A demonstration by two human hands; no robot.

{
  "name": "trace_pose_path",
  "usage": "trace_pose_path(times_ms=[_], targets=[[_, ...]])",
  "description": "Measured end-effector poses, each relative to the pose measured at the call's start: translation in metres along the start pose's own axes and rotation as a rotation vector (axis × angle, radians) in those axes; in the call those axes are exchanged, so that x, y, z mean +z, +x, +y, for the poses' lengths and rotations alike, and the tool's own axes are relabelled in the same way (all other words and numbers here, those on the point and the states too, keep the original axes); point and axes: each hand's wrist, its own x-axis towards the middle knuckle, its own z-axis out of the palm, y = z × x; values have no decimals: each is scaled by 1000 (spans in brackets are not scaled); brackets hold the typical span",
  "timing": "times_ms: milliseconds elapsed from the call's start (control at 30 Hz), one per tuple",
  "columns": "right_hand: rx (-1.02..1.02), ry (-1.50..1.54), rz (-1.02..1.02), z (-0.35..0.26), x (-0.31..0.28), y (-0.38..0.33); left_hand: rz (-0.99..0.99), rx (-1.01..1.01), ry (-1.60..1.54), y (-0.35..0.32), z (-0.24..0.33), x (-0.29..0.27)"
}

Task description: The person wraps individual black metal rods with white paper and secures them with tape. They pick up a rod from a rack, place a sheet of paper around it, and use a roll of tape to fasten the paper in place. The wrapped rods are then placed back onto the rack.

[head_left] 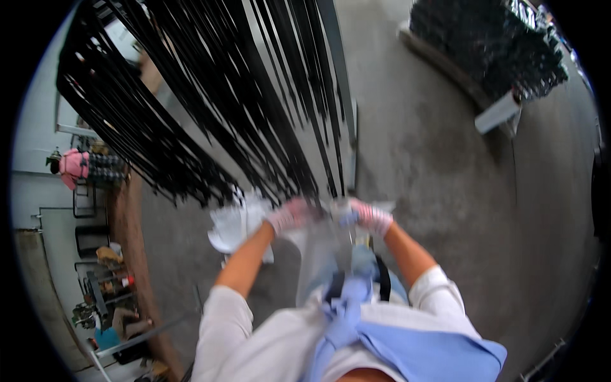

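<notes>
My left hand (289,215), in a pale pink-and-white glove, is at the lower ends of the hanging black strips (248,102). My right hand (372,216), gloved alike, is just right of the rightmost strips. A translucent plastic sheet (321,245) hangs between the hands in front of my legs. Both hands seem closed on its upper edge, though blur and the strips hide some fingers. White crumpled sheets (238,223) lie beyond my left forearm, behind the strips' ends.
A grey upright post (344,83) stands at the right of the strips. At far right, a large stack of dark bars (484,51) rests with a white roll (497,113) beside it. Along the left wall are a person in pink (75,167), chairs (92,240) and frames.
</notes>
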Motion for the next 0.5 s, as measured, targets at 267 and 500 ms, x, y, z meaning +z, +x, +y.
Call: trace_pose_path(times_ms=[267,500], targets=[[197,328,111,-3,-4,-32,112,-263,101,41,-23,29],[180,202,126,-16,9,-46,-419,51,671,16,-20,31]])
